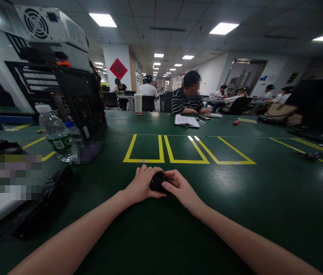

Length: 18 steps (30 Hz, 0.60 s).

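Your left hand (144,184) is closed around a small black object (157,181), thumb on the near side; the right hand (182,187) has thumb and fingertips at its right side, pinching or just touching, can't tell which. Object sits between both hands, low over or on the green tabletop (155,244), toward your near edge; contact underneath is hidden. Just beyond it, toward the far edge: yellow tape outlines (143,161) in a row. Left side of the tabletop: clear bottle (58,137) with white cap, beside a dark metal chassis (77,103) with a silver power supply (52,25) up top. Long black part (44,206) lies toward the near left corner. Far edge: white cup (138,104), and a person in a striped top (178,103) leaning on the tabletop, clipboard (186,121) in front, small red item (236,123) farther right.
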### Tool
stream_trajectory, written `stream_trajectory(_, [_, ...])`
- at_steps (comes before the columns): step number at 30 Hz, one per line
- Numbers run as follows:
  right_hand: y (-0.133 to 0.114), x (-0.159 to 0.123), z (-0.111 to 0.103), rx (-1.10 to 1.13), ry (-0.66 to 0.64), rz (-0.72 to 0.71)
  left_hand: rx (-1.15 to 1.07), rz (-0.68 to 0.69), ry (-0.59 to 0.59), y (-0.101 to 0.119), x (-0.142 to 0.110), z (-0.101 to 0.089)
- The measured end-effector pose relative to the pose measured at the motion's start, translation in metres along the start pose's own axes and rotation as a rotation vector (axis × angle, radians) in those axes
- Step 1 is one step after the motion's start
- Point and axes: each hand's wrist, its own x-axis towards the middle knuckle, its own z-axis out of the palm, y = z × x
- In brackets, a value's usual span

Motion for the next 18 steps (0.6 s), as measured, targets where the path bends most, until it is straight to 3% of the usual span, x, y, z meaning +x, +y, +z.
stream_trajectory(14, [0.0021, 0.0002, 0.002, 0.067, -0.054, -0.009, 0.008, 0.008, -0.002, 0.0004, -0.0016, 0.0002])
stream_trajectory(18, [0.0013, 0.0005, 0.0013, 0.068, -0.054, -0.004, 0.089, 0.027, 0.057, 0.002, -0.0009, 0.0015])
